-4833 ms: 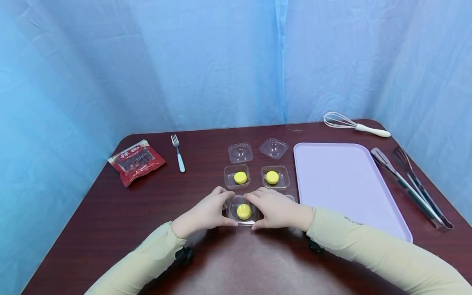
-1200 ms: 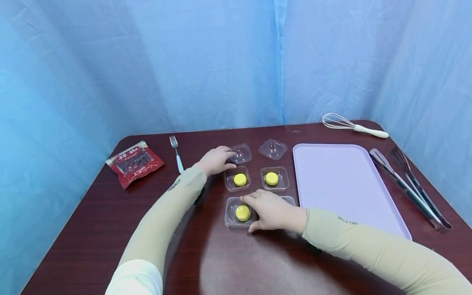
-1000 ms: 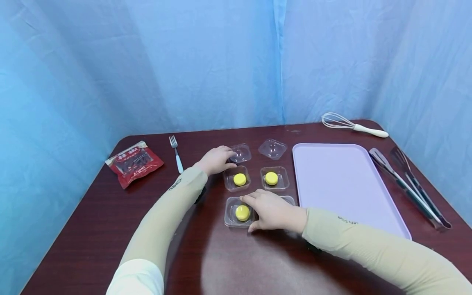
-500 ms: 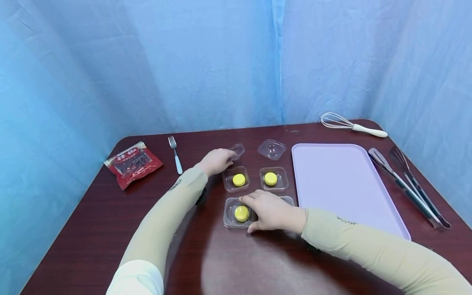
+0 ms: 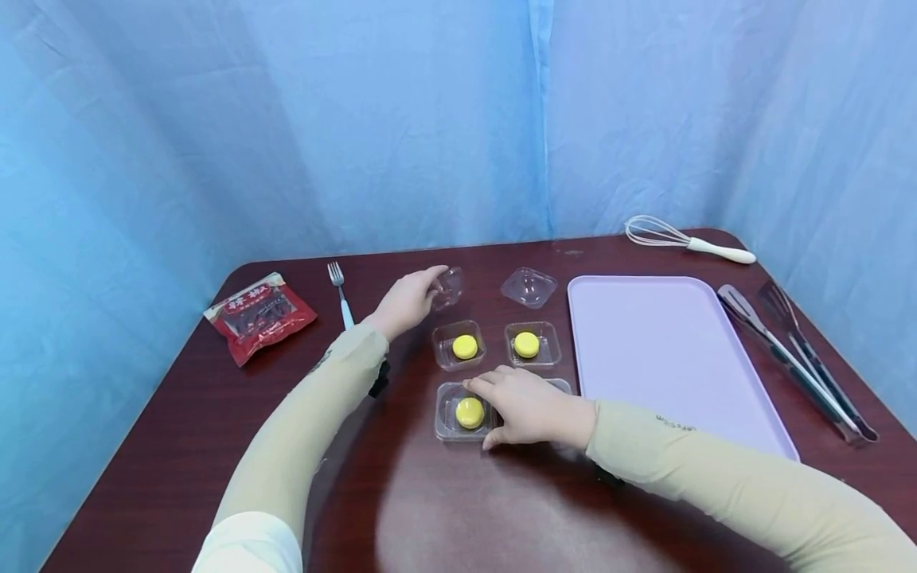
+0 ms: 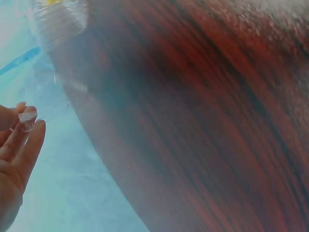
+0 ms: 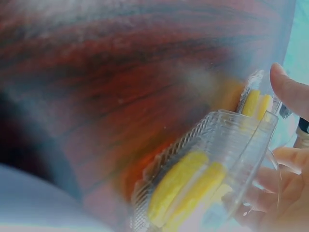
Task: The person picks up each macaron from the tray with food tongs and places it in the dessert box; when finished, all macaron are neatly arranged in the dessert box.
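At the back of the table, my left hand (image 5: 410, 302) pinches a clear plastic lid (image 5: 450, 288), tipped up on edge. The left wrist view shows this lid (image 6: 28, 119) between thumb and fingers. My right hand (image 5: 533, 407) spans the right side of a covered clear plastic box (image 5: 446, 422), thumb at its front edge and fingers at its back edge. Inside is a yellow macaron (image 5: 470, 413). A second front box (image 7: 241, 130), also with a macaron (image 7: 186, 191), lies mostly hidden under that hand. Behind stand two uncovered boxes (image 5: 444, 356) (image 5: 553, 350), each with a macaron.
Another clear lid (image 5: 528, 287) lies at the back. A lilac tray (image 5: 645, 350) sits right of the boxes, with tongs and other utensils (image 5: 802, 366) beyond. A whisk (image 5: 688, 240) is at the back right; a fork (image 5: 340, 294) and red snack packet (image 5: 261, 314) lie left.
My left hand has left the front box, reached back, picked up the left lid, tipped it up and drawn it leftward. My right hand has stayed at the front box.
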### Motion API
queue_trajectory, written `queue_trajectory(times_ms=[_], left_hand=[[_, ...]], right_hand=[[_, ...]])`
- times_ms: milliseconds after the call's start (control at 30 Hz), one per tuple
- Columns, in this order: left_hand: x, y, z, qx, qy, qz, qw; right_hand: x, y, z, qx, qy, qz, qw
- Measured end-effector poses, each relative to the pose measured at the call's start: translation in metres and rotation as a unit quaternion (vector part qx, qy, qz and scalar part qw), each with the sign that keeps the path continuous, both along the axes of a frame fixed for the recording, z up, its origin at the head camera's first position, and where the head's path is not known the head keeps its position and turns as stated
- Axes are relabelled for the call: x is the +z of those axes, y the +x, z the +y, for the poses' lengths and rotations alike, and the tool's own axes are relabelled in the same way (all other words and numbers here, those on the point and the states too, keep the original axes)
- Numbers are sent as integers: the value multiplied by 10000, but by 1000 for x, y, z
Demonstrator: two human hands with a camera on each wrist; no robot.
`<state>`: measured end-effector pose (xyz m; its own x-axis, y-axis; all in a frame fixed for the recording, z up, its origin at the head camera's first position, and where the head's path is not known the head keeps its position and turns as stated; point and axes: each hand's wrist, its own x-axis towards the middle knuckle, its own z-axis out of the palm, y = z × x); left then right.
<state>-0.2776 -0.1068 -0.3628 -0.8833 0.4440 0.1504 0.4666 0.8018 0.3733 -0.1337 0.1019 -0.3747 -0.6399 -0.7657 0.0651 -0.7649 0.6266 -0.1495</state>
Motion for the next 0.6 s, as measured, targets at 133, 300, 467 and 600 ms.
queue_trajectory(times_ms=[133,300,467,600], left_hand=[[6,2,-5,193,435,-13,9989],[11,4,-8,412,1215,-211,9915],[15,9,-9,562,2287,-763,9689],[20,15,-8,540,3081,-1279,9412]], right_hand=[[-1,0,2,46,123,-75,9999],[-1,0,5,103,136,-136,9998],[2,0,6,116,239,-229,9994],[6,-3,7,58,299,-388,9988]])
